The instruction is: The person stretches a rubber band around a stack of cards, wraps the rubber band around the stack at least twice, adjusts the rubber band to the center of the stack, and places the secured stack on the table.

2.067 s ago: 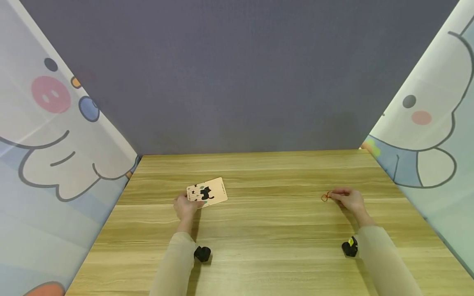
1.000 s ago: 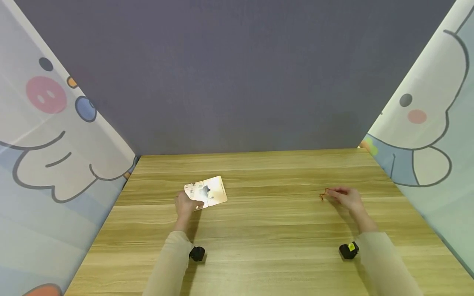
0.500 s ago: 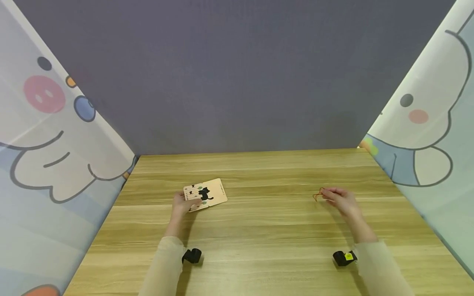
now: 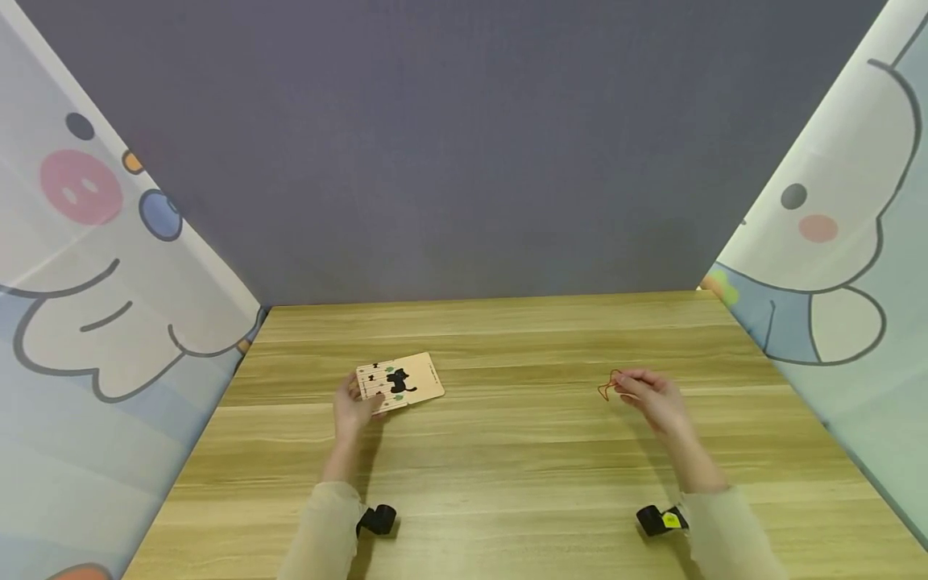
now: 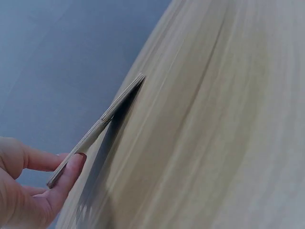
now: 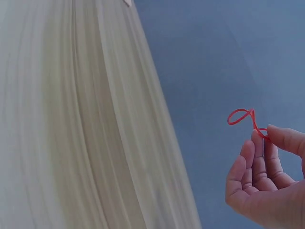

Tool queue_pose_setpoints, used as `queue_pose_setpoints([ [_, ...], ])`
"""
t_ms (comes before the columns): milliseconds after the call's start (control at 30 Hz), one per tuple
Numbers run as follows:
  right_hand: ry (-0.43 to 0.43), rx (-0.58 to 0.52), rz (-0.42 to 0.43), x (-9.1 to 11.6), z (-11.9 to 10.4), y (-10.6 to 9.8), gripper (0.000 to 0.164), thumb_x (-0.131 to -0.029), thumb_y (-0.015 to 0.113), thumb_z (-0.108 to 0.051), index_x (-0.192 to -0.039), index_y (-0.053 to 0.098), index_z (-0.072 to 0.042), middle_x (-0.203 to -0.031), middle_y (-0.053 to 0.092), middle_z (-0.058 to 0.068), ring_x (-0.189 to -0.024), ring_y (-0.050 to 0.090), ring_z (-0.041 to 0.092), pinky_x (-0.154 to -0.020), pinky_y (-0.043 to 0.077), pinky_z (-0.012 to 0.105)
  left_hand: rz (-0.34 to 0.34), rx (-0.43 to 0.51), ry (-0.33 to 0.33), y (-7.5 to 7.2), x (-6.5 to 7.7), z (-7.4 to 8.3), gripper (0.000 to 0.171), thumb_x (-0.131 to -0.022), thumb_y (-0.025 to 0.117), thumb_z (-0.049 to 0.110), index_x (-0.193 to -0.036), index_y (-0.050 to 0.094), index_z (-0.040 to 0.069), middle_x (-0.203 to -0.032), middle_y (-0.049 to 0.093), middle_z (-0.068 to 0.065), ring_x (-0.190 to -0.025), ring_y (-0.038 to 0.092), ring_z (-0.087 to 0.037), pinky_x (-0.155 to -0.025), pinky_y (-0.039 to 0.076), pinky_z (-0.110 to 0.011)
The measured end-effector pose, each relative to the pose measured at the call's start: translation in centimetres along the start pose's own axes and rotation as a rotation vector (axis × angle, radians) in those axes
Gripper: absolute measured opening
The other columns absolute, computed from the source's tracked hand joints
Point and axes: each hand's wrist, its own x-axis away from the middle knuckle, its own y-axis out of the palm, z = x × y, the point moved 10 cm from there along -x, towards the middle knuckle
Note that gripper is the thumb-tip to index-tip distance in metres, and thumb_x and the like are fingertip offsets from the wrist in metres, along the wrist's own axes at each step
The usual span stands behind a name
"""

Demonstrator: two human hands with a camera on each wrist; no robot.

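In the head view my left hand (image 4: 353, 409) grips the near-left end of a flat cream card (image 4: 416, 373) printed with a black cat and stripes. The left wrist view shows the card (image 5: 110, 110) edge-on, thin and layered, tilted with its far end close over the table. The thumb and fingers (image 5: 43, 160) pinch its near end from both faces. Off to the right, my right hand (image 4: 656, 405) pinches a thin red rubber band (image 4: 606, 388) between thumb and fingertips. Up close the band (image 6: 239, 116) hangs out in a twisted loop, the other fingers loosely curled.
A wood-grain table (image 4: 500, 451) lies under both hands. Behind it rises a dark grey panel (image 4: 478, 161), with cartoon-printed curtains (image 4: 80, 266) at the sides. Black wrist devices (image 4: 378, 519) sit at both sleeves.
My right hand has moved left with the rubber band, whose loop has changed shape. My left hand has drawn slightly back, showing more of its fingers, while the card has shifted slightly left.
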Motion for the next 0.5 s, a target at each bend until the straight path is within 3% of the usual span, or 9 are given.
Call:
queue_pose_setpoints([
  [133,-0.029,0.0,-0.015,0.7,-0.8,1.2,0.017,-0.084,0.062,-0.014,-0.098,0.061,-0.005,-0.094,0.065,0.002,-0.083,0.061,0.013,-0.072,0.055,0.024,0.047,-0.031,0.015,-0.4,0.2,-0.2,0.074,-0.073,0.058,-0.017,-0.136,0.021,-0.007,-0.119,0.039,-0.034,-0.099,0.047,-0.04,-0.061,0.056,-0.023],
  [267,-0.072,-0.003,-0.052,3.0,-4.5,4.9,0.009,-0.085,0.061,-0.012,-0.093,0.064,-0.009,-0.09,0.066,-0.001,-0.083,0.061,0.011,-0.075,0.054,0.024,0.091,-0.023,0.028,-0.7,0.3,-0.4,0.075,-0.072,0.058,-0.018,-0.137,0.024,-0.003,-0.12,0.041,-0.031,-0.101,0.047,-0.04,-0.063,0.054,-0.016],
  [367,-0.092,-0.094,-0.071,4.8,-7.7,8.0,0.011,-0.087,0.054,-0.003,-0.086,0.064,-0.008,-0.086,0.065,0.0,-0.082,0.06,0.011,-0.075,0.054,0.022,0.104,0.031,0.061,-0.4,0.6,0.0,0.076,-0.071,0.058,-0.02,-0.137,0.025,-0.002,-0.119,0.042,-0.03,-0.102,0.048,-0.044,-0.066,0.054,-0.016],
  [500,-0.125,-0.262,-0.123,5.3,-9.3,10.1,0.026,-0.088,0.045,0.009,-0.079,0.064,-0.006,-0.084,0.064,0.004,-0.081,0.06,0.013,-0.075,0.053,0.022,0.106,0.093,0.11,0.2,1.2,0.9,0.074,-0.071,0.057,-0.022,-0.136,0.027,-0.001,-0.117,0.043,-0.03,-0.102,0.049,-0.046,-0.067,0.054,-0.018],
])
